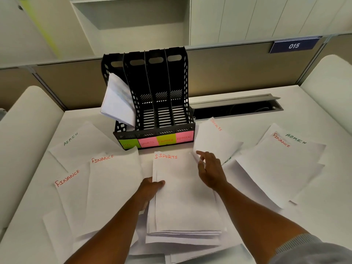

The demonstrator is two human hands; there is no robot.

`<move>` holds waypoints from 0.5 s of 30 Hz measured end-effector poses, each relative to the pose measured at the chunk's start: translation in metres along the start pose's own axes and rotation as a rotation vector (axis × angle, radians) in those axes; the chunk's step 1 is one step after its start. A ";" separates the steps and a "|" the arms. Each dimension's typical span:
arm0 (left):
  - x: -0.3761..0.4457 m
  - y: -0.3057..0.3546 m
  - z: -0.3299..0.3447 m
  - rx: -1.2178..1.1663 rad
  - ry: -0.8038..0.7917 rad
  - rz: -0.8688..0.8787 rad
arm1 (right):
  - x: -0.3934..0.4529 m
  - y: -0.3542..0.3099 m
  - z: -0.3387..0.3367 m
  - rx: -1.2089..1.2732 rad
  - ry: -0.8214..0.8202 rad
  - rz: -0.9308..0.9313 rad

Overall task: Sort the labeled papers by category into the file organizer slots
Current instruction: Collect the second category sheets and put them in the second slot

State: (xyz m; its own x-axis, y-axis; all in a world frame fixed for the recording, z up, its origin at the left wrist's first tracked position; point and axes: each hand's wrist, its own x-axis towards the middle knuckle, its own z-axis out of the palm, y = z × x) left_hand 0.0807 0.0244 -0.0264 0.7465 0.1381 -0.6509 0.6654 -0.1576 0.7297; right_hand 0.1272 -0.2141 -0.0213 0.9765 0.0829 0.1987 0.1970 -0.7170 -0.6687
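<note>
Matt black plastic organizer [162,88]; smooth white paper sheets [182,197].

"SPORTS" on centre stack [182,187]; "015" on plaque [294,46]

White desk [285,216] – beige partition [238,73] behind

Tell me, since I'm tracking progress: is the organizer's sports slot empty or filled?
Empty. The file organizer's slot behind the pink sports label shows its bare slatted floor; only the leftmost slot holds papers.
</note>
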 end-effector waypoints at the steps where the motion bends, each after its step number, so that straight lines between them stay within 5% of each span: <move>1: -0.001 0.000 0.000 -0.001 0.009 -0.001 | -0.006 -0.003 -0.001 0.014 -0.004 -0.020; 15: -0.016 -0.002 0.000 0.009 0.130 -0.027 | -0.072 -0.028 -0.018 -0.018 -0.293 -0.447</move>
State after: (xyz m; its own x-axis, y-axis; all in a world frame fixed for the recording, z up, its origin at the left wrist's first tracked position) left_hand 0.0671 0.0222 -0.0175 0.7225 0.2675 -0.6375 0.6858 -0.1603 0.7099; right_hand 0.0502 -0.2128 -0.0039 0.7816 0.5710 0.2510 0.6002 -0.5788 -0.5521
